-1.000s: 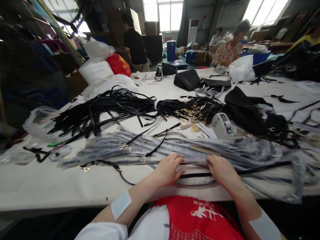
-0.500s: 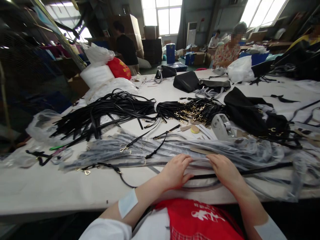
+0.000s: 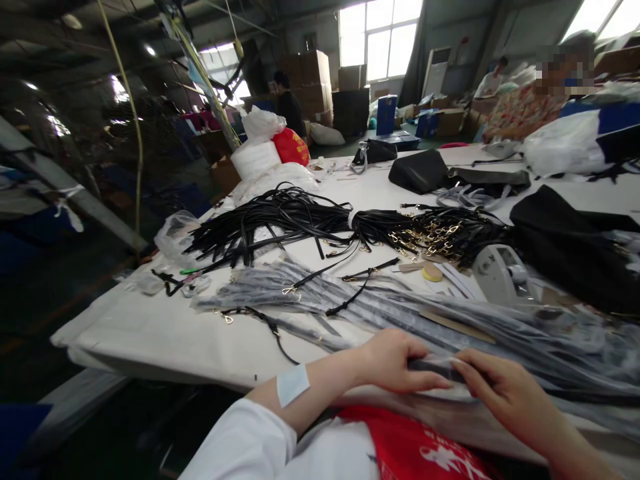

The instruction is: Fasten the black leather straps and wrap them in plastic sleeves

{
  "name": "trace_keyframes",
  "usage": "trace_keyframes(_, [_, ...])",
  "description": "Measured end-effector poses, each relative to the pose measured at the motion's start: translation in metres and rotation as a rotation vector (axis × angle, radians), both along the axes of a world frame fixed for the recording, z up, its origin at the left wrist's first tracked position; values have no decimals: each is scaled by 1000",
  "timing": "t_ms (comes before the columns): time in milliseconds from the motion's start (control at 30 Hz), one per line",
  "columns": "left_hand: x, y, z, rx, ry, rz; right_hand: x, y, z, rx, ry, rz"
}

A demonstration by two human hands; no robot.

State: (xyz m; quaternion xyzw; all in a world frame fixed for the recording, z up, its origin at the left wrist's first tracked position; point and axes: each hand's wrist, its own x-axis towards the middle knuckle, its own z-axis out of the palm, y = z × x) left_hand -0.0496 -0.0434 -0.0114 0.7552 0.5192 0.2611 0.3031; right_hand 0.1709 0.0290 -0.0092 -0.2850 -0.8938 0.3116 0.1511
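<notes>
Near the table's front edge, my left hand [image 3: 397, 363] is closed around a black strap [image 3: 434, 366], its thumb stretched along the lower side. My right hand [image 3: 507, 383] pinches the clear plastic sleeve [image 3: 454, 375] that covers this strap, a short gap from the left. Just beyond the hands lies a spread of plastic-sleeved straps [image 3: 385, 310]. On top of it rests a thin black strap with a gold clip [image 3: 289, 290]. Another black strap with a buckle [image 3: 273, 325] trails beside my left forearm.
A tied bundle of black straps [image 3: 300, 217] with gold clips lies farther back. To its right stand a tape dispenser [image 3: 500, 273], a yellow tape roll [image 3: 431, 271] and black bags [image 3: 575, 247]. One person [image 3: 525, 110] is across the table.
My view has swung left, so the table's left end shows. Both hands have come nearer the table edge, and the sleeved strap is now pulled up between them.
</notes>
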Motion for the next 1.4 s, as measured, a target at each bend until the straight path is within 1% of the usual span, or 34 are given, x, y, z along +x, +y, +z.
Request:
trace_keyframes(100, [-4,1,1,0,-33,40,-1,-2,-1,-10,-19,18])
trace_keyframes(233, [-8,3,7,-40,-26,29,-3,-3,0,37,-44,-5])
trace_keyframes(300, [-9,2,12,-50,-3,42,-4,-2,3,52,-56,-31])
trace_keyframes(433, [-11,-1,18,-42,55,120,-5,-4,11,53,-76,-65])
trace_keyframes(533, [-15,1,15,-9,78,130,-6,-4,15,67,-69,-99])
trace_keyframes(667, [-15,3,10,-2,79,108,-8,-6,14,86,-86,-126])
trace_keyframes(733, [-18,3,10,-8,26,117,-5,-5,13,89,-120,-119])
trace_keyframes(767, [-22,2,12,-10,-28,143,-1,-4,12,90,-139,-119])
trace_keyframes(800, [-28,3,15,-5,-100,193,3,-3,11,88,-156,-125])
trace_keyframes(833, [-36,3,20,9,-191,269,9,-1,11,79,-170,-136])
trace_keyframes(900, [-60,5,36,69,-419,479,25,3,13,15,-181,-165])
trace_keyframes(967, [-86,7,61,178,-680,682,46,4,16,-125,-171,-191])
trace_keyframes(1000, [-98,8,76,250,-808,740,57,4,18,-207,-158,-202])
trace_keyframes(1033, [-108,9,92,332,-910,762,69,3,20,-285,-142,-210])
trace_keyframes(1067, [-114,11,109,411,-971,756,82,1,23,-353,-114,-216])
trace_keyframes(1100, [-117,13,127,505,-995,725,94,-2,25,-424,-81,-216])
trace_keyframes(1133, [-115,16,145,563,-992,667,106,-6,28,-496,-44,-217])
trace_keyframes(1167, [-109,20,164,605,-989,602,118,-11,31,-565,-3,-225])
trace_keyframes(1200, [-99,25,183,614,-991,511,128,-16,34,-626,40,-244])
trace_keyframes(1233, [-84,31,203,592,-1002,412,136,-23,37,-665,91,-280])
trace_keyframes(1267, [-66,36,224,519,-1005,323,142,-31,41,-671,158,-317])
trace_keyframes(1300, [-44,41,244,479,-1008,251,146,-41,44,-640,252,-360])
trace_keyframes(1367, [6,49,281,387,-957,89,146,-65,52,-504,524,-466])
trace_keyframes(1400, [32,50,296,376,-938,11,142,-79,57,-428,678,-523])
